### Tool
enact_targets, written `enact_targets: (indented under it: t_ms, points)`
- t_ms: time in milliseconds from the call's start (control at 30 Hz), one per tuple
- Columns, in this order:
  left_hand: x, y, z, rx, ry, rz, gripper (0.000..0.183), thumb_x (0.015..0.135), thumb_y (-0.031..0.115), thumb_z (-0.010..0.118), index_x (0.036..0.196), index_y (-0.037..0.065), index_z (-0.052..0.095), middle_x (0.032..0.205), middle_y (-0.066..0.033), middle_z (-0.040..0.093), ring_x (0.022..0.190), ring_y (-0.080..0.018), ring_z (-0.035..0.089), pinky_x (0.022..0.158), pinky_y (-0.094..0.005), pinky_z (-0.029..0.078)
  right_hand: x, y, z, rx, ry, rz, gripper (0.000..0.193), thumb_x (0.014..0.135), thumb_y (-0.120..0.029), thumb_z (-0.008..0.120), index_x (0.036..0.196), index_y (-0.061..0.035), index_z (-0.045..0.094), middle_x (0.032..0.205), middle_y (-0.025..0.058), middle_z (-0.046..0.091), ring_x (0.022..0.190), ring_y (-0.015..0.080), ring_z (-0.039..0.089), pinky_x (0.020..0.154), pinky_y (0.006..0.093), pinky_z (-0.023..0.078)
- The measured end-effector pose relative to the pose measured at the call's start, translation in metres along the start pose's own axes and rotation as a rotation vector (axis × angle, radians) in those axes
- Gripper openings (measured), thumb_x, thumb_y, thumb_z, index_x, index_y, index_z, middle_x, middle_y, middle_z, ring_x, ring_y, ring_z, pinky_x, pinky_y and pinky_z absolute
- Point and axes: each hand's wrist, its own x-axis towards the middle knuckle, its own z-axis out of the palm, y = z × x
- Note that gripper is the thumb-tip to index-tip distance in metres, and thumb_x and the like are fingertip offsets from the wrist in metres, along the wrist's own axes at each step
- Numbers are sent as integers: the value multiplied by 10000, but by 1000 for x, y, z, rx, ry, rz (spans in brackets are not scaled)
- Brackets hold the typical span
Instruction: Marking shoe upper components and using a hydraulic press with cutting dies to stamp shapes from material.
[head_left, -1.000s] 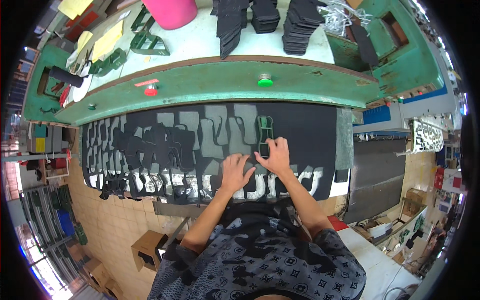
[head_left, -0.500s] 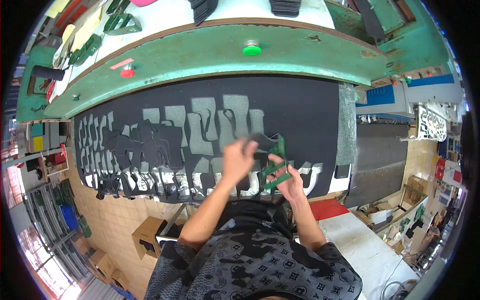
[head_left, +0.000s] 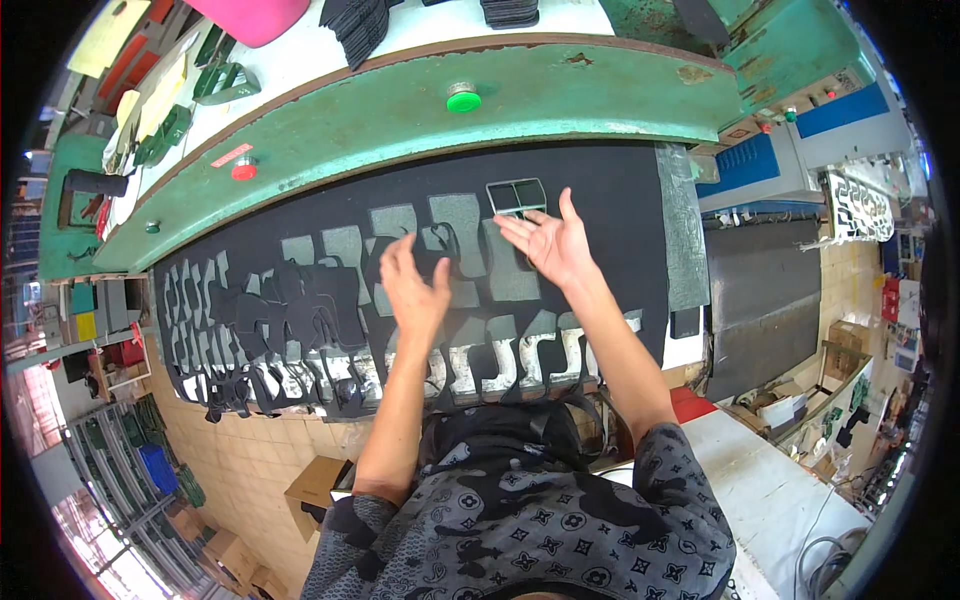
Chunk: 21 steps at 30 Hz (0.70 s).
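Observation:
A wide black sheet (head_left: pixel 600 190) lies across the work surface, with rows of shaped cut-outs showing a grey-green layer beneath. My right hand (head_left: pixel 555 245) is palm up with fingers spread, just beside a green metal cutting die (head_left: pixel 516 197) that rests on the sheet. Whether its fingertips touch the die's near edge I cannot tell. Over the cut-outs my left hand (head_left: pixel 415 295) is blurred, fingers apart, holding nothing I can see. Loose black cut pieces (head_left: pixel 320 300) lie in an overlapping heap to its left.
Beyond the sheet runs a green machine beam (head_left: pixel 350 130) with a green button (head_left: pixel 463 99) and a red button (head_left: pixel 244 168). Behind it are a pink container (head_left: pixel 255 15) and stacked black pieces (head_left: pixel 355 32). A white table (head_left: pixel 760 460) stands at right, a cardboard box (head_left: pixel 312 485) at lower left.
The green cutting die has gone from my right hand onto the sheet, farther away. My left hand has let go of a dark piece and moved left. The view has shifted slightly.

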Motion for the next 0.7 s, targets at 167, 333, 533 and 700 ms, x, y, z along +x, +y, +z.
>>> enact_targets:
  t_ms: [167,333,533,700]
  points:
    - [-23,26,19,-126,-97,101,504,872,144,796,1337,45,629,1276,-194,657,1231,-398,599,1077,-498,446,-14,-17,-10,-792,-121,-4,943,1041,-653,554,1575,98,355,1493,360,534,1461,395,511,1126,466,515]
    - [-62,32,56,-319,-288,128,569,893,177,785,1417,42,608,1381,-203,671,1327,-350,608,1130,-477,416,-50,-28,-44,-2038,-181,-745,648,899,-212,814,1493,-131,569,1521,171,603,1535,394,417,1257,614,263]
    - [-69,33,73,-217,-311,215,669,898,204,763,1502,9,549,1442,-182,654,1386,-310,593,1222,-619,244,-28,16,-86,-2089,-69,-864,617,904,-237,812,1457,-132,562,1545,166,584,1577,394,341,1244,755,57]
    - [-65,26,73,-222,-318,228,674,890,228,773,1493,10,563,1445,-157,662,1385,-297,595,1227,-615,247,-27,24,-84,-2002,-29,-906,635,876,-173,835,1447,-121,564,1493,203,615,1568,369,371,1257,732,36]
